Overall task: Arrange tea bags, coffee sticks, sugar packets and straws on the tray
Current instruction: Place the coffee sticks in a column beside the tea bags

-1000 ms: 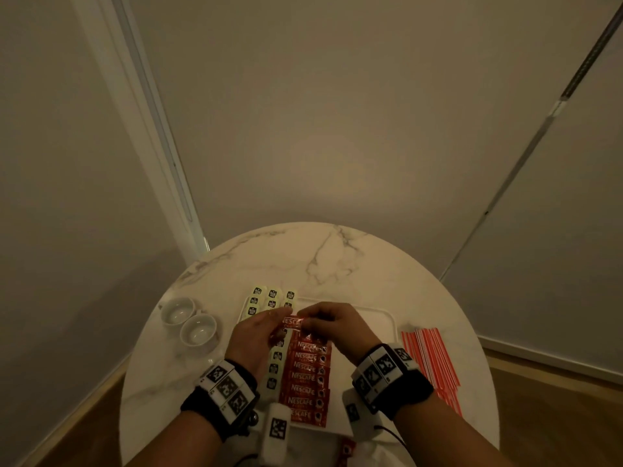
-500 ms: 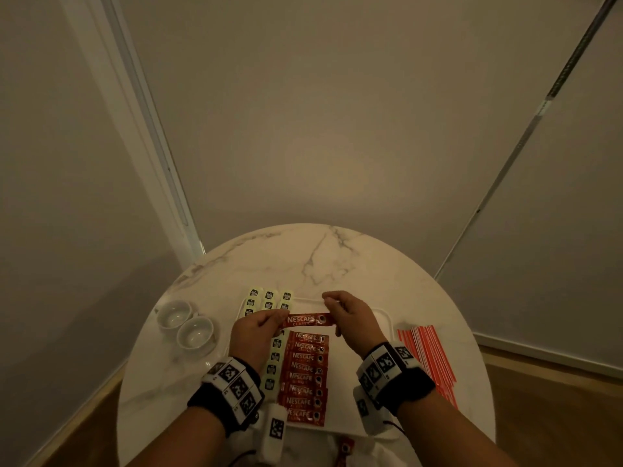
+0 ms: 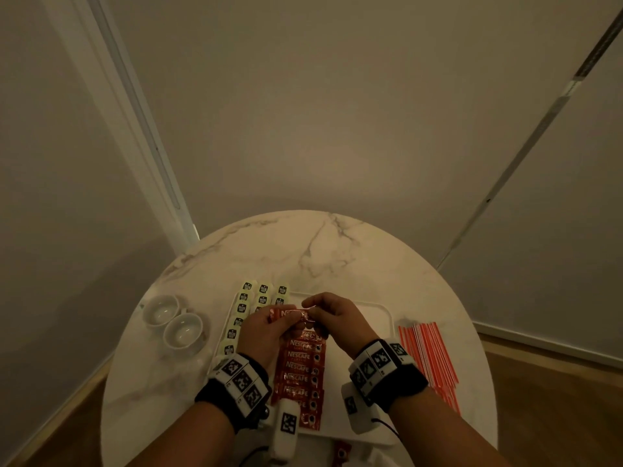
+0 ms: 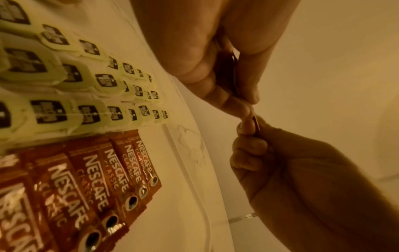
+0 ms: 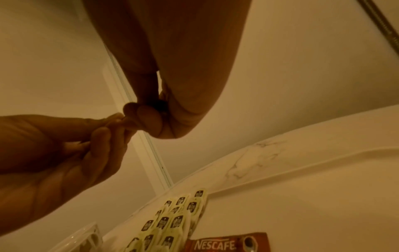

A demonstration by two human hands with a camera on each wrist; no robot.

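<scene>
Both hands meet above the white rectangular tray (image 3: 381,310); the left hand (image 3: 261,335) and right hand (image 3: 337,320) each pinch an end of one red Nescafé coffee stick (image 3: 292,314), held level over the column of red coffee sticks (image 3: 300,375) lying on the tray. Pale green tea bags (image 3: 251,306) lie in rows at 10 o'clock from the column; red-and-white striped straws (image 3: 429,357) rest on the round marble table (image 3: 303,251) at 3 o'clock; two white ceramic cups (image 3: 172,320) sit at 9 o'clock.

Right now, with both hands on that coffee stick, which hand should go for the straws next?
Right. The straws lie on the table outside the tray's right edge, beside the right hand. The left hand sits over the tea bags and could probably set the coffee stick down alone.
</scene>
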